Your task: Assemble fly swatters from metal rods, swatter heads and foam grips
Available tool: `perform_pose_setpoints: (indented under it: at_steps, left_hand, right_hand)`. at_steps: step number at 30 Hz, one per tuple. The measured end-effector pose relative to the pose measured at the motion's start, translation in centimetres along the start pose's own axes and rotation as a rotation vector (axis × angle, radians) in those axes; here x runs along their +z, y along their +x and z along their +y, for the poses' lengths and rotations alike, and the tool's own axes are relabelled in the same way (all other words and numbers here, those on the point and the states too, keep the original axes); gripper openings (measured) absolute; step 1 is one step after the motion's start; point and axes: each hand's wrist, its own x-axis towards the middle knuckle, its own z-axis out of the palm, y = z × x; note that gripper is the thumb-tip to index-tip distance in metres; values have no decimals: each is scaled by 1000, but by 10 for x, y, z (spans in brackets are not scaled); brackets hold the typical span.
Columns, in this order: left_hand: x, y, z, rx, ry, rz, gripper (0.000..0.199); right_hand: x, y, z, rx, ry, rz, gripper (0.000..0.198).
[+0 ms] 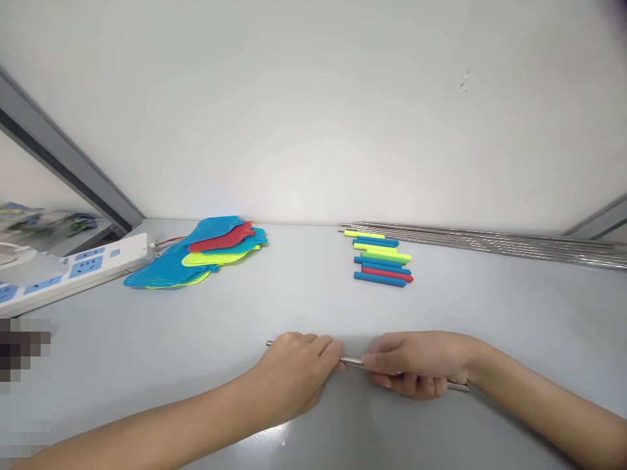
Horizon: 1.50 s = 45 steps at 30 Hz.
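A slim metal rod [353, 361] runs between my two hands, low over the grey table. My left hand [304, 365] is closed around its left part, and a short end sticks out past the knuckles. On the right part, my right hand [416, 365] has its fingers wrapped round and the thumb laid along the rod. The other end shows below the right wrist. Where the palms cover the rod, its surface is hidden.
Blue, red and yellow mesh swatter heads [220, 241] lie overlapped at the back left. Several coloured plastic tubes [379, 279] lie in a row beyond my hands. Long thin metal rods [490, 239] rest along the wall. A white power strip [105, 261] stands at the left.
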Motion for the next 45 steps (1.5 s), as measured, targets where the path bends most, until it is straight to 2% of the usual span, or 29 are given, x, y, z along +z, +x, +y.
perform_pose_setpoints:
  at_steps: [12,18,22,25,30,36,45]
  left_hand:
    - [4,0,5,-3,8,42,20]
    - [7,2,0,2,43,168,26]
    - [4,6,-9,-133,20,311,21]
    - [2,9,-13,-186,-15,386,26]
    - [4,8,-13,-181,-107,329,24]
    - [4,9,-13,-215,-110,234,24]
    - [3,9,-10,-285,-126,245,23]
  right_hand:
    - [0,2,-1,21,-21,-29,36]
    - [-6,2,-1,-12,-35,14,37]
    - [-20,-2,-2,-100,8,89,35]
    - [-32,-5,-2,-163,24,103,34]
    - [-36,-4,-1,-148,12,63,33]
    - [-36,-2,0,-139,7,24,30]
    - [-39,-3,0,-165,31,1,29]
